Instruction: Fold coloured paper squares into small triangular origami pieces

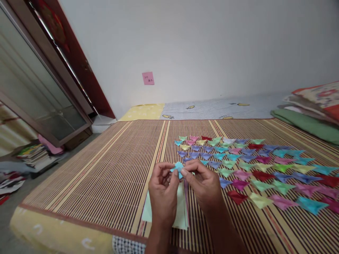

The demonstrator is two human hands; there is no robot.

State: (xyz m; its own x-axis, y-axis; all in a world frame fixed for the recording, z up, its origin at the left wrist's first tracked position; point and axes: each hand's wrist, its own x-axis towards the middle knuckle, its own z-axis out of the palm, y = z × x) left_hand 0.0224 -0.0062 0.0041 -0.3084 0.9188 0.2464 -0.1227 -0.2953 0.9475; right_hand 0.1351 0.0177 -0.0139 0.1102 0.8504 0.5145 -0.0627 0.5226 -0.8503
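A small piece of folded light-blue paper (178, 166) is pinched between both hands, above the front middle of the mat. My left hand (164, 192) grips its left side between thumb and fingers. On its right side, my right hand (203, 185) pinches it the same way. Fingers cover part of the paper, so its full shape is hidden. Beneath my hands lies a stack of pale green paper sheets (181, 215), partly covered by the left hand and wrist. Rows of folded paper pieces in several colours, among them a yellow one (260, 200), spread to the right.
A striped bamboo mat (106, 169) covers the bed. Folded bedding (304, 121) is piled at the far right. A pink note (148, 78) sticks to the white wall (198, 46). At left are a glass-panelled door (39, 77) and a stack of books (33, 155).
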